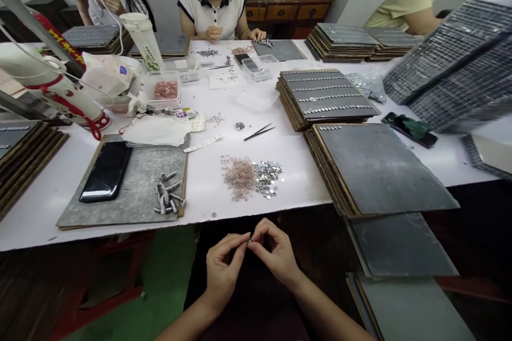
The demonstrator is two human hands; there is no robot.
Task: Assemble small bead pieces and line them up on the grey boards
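In front of the table edge, my left hand [224,266] and my right hand [278,256] meet fingertip to fingertip. Both pinch one tiny dark, shiny piece [249,240], mostly covered by the fingers and too small to name. Just beyond them on the white table lies a heap of small pinkish clear rings [239,177]. A heap of small silver discs [269,177] touches it on the right. Farther back are black tweezers [259,132] and a little cluster of silvery pieces [239,126].
Left, a grey board [140,208] bears a black phone [106,171] and several silvery cylindrical pieces [164,194]. Right, stacked grey boards [384,170] reach past the table edge; another stack [326,93] carries rows of discs. A co-worker [218,10] sits opposite.
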